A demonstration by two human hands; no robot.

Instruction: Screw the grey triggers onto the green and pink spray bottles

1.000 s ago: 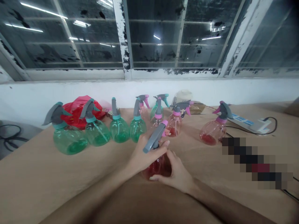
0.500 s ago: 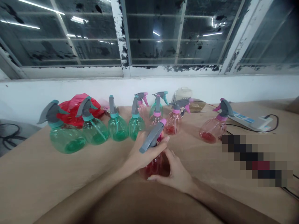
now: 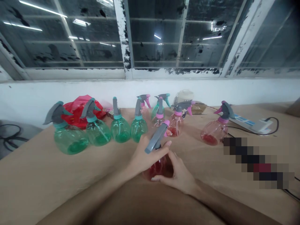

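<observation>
A clear pink spray bottle (image 3: 157, 168) with red liquid stands close in front of me on the table. Its grey spray head (image 3: 156, 140) has a pink nozzle tip pointing away to the right. My left hand (image 3: 143, 157) is closed round the neck, just under the head, and a fingertip shows on the far side. Around the lower right side of the body curves my right hand (image 3: 182, 175), thumb near the base and fingers higher up. The collar is mostly hidden by my left hand.
Green spray bottles (image 3: 120, 130) stand in a row at the left, pink spray bottles (image 3: 214, 132) behind and to the right. Farther back lie a red plastic bag (image 3: 81, 109) and a power strip (image 3: 243, 121) with a black cable. A blurred-out patch (image 3: 261, 167) covers the right.
The view has shifted slightly, so everything appears a little farther right. Both hands keep their hold on the bottle, and a left fingertip now shows beyond the spray head.
</observation>
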